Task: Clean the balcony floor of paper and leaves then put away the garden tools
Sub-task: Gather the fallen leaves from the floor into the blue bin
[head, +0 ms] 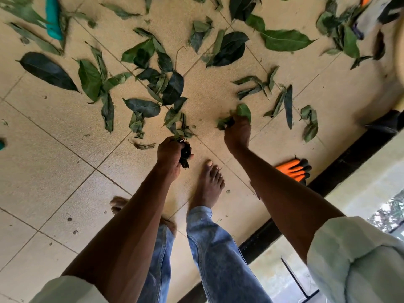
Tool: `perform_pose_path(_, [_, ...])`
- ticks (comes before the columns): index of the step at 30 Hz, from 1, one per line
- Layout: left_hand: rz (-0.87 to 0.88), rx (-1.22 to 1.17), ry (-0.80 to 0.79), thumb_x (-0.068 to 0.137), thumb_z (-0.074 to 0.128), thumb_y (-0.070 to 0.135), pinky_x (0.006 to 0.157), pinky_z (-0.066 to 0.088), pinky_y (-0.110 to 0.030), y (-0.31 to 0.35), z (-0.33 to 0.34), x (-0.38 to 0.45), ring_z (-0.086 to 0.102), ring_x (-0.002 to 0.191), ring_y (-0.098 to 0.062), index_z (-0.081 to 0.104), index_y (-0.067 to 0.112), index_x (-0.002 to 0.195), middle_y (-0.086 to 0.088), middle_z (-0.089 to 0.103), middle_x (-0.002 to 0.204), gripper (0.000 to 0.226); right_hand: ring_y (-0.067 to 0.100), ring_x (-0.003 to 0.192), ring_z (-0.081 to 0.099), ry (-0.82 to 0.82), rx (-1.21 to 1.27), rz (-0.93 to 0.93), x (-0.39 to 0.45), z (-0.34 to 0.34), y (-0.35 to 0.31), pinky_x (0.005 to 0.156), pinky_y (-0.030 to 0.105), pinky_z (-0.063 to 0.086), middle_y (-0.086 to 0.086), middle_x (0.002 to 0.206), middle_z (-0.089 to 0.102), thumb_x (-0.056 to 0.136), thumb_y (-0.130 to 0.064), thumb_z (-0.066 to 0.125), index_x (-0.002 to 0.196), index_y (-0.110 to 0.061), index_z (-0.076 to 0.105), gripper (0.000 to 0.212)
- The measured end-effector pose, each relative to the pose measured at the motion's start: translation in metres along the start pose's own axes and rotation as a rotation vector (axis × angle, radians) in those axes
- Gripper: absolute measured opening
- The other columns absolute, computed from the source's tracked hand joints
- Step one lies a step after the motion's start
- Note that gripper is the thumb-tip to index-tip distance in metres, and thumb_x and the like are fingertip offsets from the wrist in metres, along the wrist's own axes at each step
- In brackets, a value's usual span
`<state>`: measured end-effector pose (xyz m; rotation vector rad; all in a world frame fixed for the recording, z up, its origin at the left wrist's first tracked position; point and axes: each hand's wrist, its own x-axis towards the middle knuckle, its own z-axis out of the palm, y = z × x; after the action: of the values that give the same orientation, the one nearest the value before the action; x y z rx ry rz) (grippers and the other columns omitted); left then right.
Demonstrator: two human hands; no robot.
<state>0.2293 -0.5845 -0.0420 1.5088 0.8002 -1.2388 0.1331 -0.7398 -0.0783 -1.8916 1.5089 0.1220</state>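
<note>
Green leaves (142, 84) lie scattered over the beige tiled balcony floor (54, 171), thickest in the upper half of the head view. My left hand (171, 153) is closed around a bunch of dark leaves (184, 153) low over the floor, just ahead of my bare feet. To its right, my right hand (237, 133) presses down on the tiles with its fingers gripping a few green leaves (242, 111). An orange and black garden glove (294, 169) lies flat on the floor by the right edge.
A teal tool handle (53, 18) lies at the top left among leaves. More gloves or cloth (369, 16) sit at the top right. A black border strip (328, 182) and a pale ledge (371, 167) run along the right. My bare feet (208, 186) stand mid-frame.
</note>
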Motion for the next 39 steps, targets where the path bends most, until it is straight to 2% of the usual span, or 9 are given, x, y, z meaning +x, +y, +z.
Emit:
perform_pose_path(3, [0.001, 0.029, -0.002, 0.089, 0.046, -0.011, 0.052, 0.052, -0.03, -0.002, -0.001, 0.006, 0.058, 0.062, -0.018, 0.054, 0.008, 0.1, -0.012, 0.058, 0.076, 0.024, 0.025, 0.113, 0.038, 0.052, -0.137, 0.132, 0.031, -0.007, 0.016, 0.094, 0.031, 0.047, 0.011, 0.134, 0.037, 0.087, -0.006, 0.058, 0.117, -0.002, 0.058, 0.03])
perform_pose_path(6, [-0.002, 0.049, 0.0, 0.089, 0.046, -0.011, 0.054, 0.052, -0.031, -0.004, -0.002, 0.011, 0.058, 0.062, -0.019, 0.054, 0.007, 0.1, -0.013, 0.058, 0.078, 0.024, 0.033, 0.121, 0.033, -0.024, -0.19, 0.092, 0.035, -0.008, 0.017, 0.098, 0.046, 0.042, 0.013, 0.14, 0.031, 0.082, -0.008, 0.067, 0.108, -0.007, 0.062, 0.027])
perform_pose_path(11, [-0.017, 0.049, 0.005, 0.088, 0.047, -0.011, 0.053, 0.052, -0.03, -0.007, -0.002, 0.012, 0.059, 0.067, -0.021, 0.055, 0.006, 0.105, -0.017, 0.057, 0.088, 0.025, 0.03, 0.119, 0.045, -0.131, -0.413, -0.297, 0.017, 0.0, 0.013, 0.092, 0.04, 0.051, 0.015, 0.131, 0.049, 0.088, 0.001, 0.058, 0.139, -0.012, 0.047, 0.054])
perform_pose_path(16, [-0.003, 0.008, 0.046, 0.089, 0.044, -0.012, 0.047, 0.05, -0.026, -0.001, -0.01, 0.001, 0.056, 0.062, -0.021, 0.055, 0.008, 0.101, -0.013, 0.057, 0.078, 0.026, 0.026, 0.083, 0.06, -0.058, -0.103, -0.115, -0.009, 0.004, -0.003, 0.062, 0.032, 0.046, 0.009, 0.095, 0.064, 0.09, -0.004, 0.056, 0.119, -0.007, 0.047, 0.03])
perform_pose_path(20, [0.036, -0.013, 0.18, 0.092, 0.044, -0.007, 0.053, 0.053, -0.029, 0.003, -0.029, -0.006, 0.059, 0.065, -0.019, 0.056, 0.007, 0.113, -0.013, 0.061, 0.084, 0.028, 0.026, 0.091, 0.066, -0.194, 0.008, -0.066, -0.05, 0.018, -0.023, 0.07, 0.024, 0.047, 0.012, 0.098, 0.071, 0.085, 0.001, 0.063, 0.1, -0.003, 0.067, 0.016])
perform_pose_path(23, [0.059, -0.073, 0.291, 0.095, 0.039, -0.005, 0.048, 0.051, -0.025, -0.001, -0.053, -0.006, 0.06, 0.069, -0.02, 0.057, 0.001, 0.12, -0.019, 0.064, 0.089, 0.031, 0.028, 0.098, 0.064, -0.305, -0.045, -0.14, -0.082, 0.045, -0.034, 0.082, 0.032, 0.052, 0.014, 0.104, 0.069, 0.086, -0.004, 0.064, 0.1, -0.003, 0.071, 0.015])
perform_pose_path(26, [0.065, -0.069, 0.348, 0.096, 0.039, -0.003, 0.052, 0.055, -0.028, -0.007, -0.078, -0.003, 0.062, 0.083, -0.026, 0.056, 0.004, 0.123, -0.024, 0.063, 0.108, 0.033, 0.033, 0.113, 0.047, -0.226, -0.145, -0.239, -0.1, 0.072, -0.047, 0.093, 0.04, 0.044, 0.017, 0.124, 0.052, 0.085, -0.008, 0.066, 0.095, -0.008, 0.073, 0.012])
perform_pose_path(30, [0.051, -0.079, 0.336, 0.098, 0.038, 0.0, 0.058, 0.055, -0.03, -0.009, -0.102, 0.0, 0.062, 0.082, -0.022, 0.055, 0.007, 0.124, -0.017, 0.061, 0.099, 0.032, 0.032, 0.135, 0.029, -0.106, -0.286, -0.322, -0.088, 0.1, -0.052, 0.099, 0.043, 0.042, 0.012, 0.153, 0.028, 0.078, -0.014, 0.076, 0.1, -0.019, 0.072, 0.023])
perform_pose_path(39, [0.032, -0.094, 0.307, 0.093, 0.046, -0.007, 0.049, 0.054, -0.025, -0.002, -0.113, -0.005, 0.061, 0.079, -0.024, 0.056, 0.003, 0.12, -0.018, 0.061, 0.098, 0.03, 0.027, 0.104, 0.059, -0.208, -0.282, -0.302, -0.088, 0.092, -0.046, 0.081, 0.04, 0.056, 0.014, 0.113, 0.063, 0.088, 0.0, 0.057, 0.129, -0.011, 0.054, 0.043])
